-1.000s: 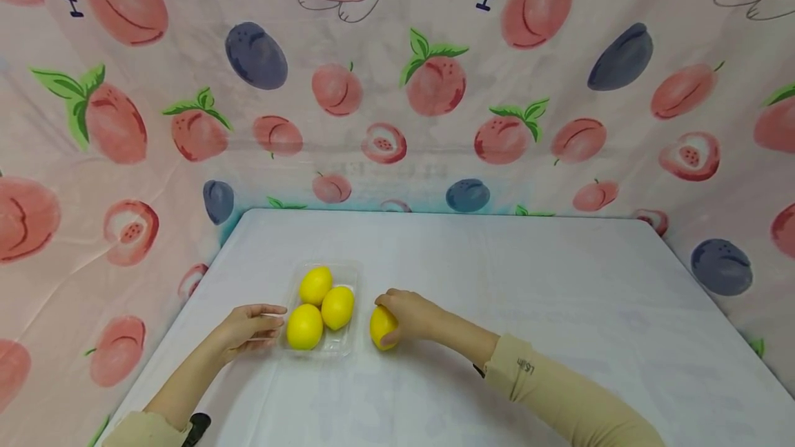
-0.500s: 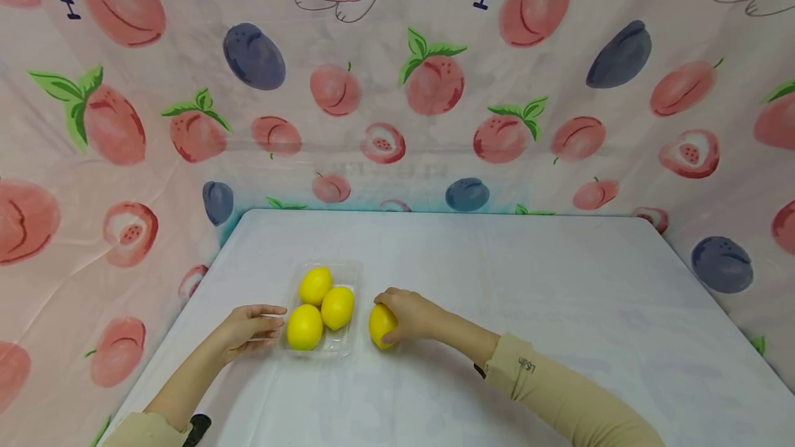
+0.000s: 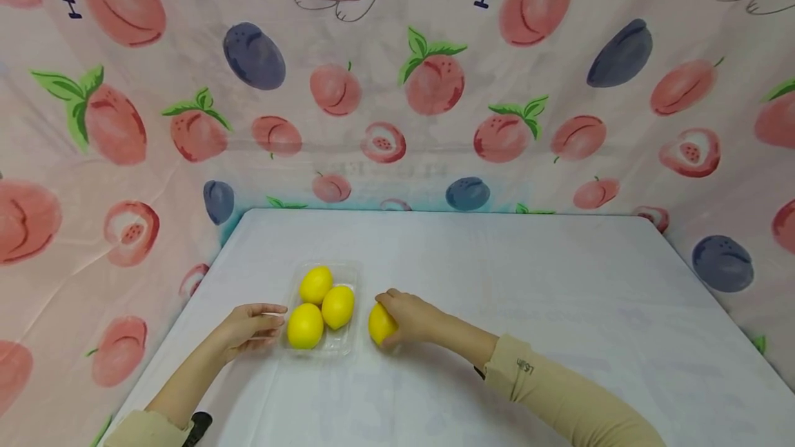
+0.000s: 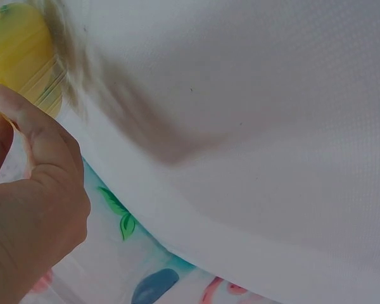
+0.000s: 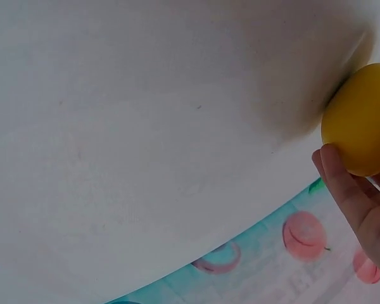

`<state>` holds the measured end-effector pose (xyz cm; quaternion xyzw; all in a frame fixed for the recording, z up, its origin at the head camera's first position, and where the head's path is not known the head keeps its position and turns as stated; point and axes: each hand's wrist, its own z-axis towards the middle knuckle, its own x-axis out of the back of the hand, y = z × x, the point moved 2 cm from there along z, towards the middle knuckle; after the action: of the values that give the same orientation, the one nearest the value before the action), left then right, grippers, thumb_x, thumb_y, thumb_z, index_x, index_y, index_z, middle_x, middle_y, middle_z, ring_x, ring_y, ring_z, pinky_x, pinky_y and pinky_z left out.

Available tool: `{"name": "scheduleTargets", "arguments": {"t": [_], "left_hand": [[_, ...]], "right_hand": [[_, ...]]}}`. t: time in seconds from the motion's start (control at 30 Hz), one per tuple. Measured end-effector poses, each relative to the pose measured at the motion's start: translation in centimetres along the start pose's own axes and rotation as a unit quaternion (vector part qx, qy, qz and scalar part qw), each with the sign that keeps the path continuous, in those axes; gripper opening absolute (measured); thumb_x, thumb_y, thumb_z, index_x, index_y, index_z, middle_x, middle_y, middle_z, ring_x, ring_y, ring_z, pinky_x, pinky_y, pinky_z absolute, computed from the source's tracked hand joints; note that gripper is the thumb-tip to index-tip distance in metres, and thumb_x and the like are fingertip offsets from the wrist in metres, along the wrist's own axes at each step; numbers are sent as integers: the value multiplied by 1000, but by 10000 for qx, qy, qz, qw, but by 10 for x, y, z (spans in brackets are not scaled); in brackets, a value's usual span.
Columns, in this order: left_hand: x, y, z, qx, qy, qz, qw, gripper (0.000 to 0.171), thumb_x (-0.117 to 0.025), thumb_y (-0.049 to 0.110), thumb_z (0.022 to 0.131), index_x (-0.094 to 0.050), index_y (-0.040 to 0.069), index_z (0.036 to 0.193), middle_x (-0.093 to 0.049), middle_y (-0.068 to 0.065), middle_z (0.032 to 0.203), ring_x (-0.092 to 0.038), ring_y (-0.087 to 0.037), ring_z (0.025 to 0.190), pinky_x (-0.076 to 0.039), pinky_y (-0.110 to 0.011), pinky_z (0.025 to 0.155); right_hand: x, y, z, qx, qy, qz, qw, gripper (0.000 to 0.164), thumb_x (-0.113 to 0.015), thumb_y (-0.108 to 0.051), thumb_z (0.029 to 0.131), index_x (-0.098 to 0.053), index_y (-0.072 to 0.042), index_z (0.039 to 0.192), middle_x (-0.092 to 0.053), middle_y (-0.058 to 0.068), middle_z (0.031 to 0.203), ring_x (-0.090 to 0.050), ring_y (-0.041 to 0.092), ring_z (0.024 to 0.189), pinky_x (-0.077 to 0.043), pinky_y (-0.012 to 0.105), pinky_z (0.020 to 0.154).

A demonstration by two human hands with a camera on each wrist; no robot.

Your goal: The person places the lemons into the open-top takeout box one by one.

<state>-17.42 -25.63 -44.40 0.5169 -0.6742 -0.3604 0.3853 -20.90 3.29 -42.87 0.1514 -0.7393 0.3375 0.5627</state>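
Three yellow lemons lie in a clear plastic tray left of the table's middle. Just right of the tray, my right hand grips another lemon, thumb on the near side and fingers over the far side. In the right wrist view that lemon shows large against the fingertips. My left hand is at the tray's left side, fingers extended with their tips right at its wall. The left wrist view has a lemon behind the clear wall, close to the fingers.
A white-covered table bears the tray and lemons. Behind it and to the sides hangs a pink curtain printed with peaches and plums. The table's far edge meets this cloth.
The lemon in my right hand has shifted very slightly left. Both hands, the tray and the three lemons inside it stay practically where they were.
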Motion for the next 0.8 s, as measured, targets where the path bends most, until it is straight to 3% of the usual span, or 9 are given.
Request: {"name": "scheduleTargets", "arguments": {"t": [0.33, 0.8], "left_hand": [[1, -1, 1, -17, -3, -24, 10000, 38, -58, 15, 84, -50, -4, 117, -60, 2, 74, -58, -8, 65, -54, -20, 62], [0, 2, -1, -47, -70, -45, 10000, 38, -58, 15, 84, -50, -4, 117, -60, 3, 74, -57, -8, 65, -54, -21, 62]], "right_hand": [[11, 0, 3, 8, 160, 175, 9997, 73, -74, -33, 67, -42, -6, 126, -49, 6, 121, -52, 17, 100, -46, 31, 90], [30, -21, 7, 736, 289, 654, 9947, 67, -71, -29, 71, -42, -6, 126, -49, 4, 125, -48, 16, 111, -42, 27, 96]]}}
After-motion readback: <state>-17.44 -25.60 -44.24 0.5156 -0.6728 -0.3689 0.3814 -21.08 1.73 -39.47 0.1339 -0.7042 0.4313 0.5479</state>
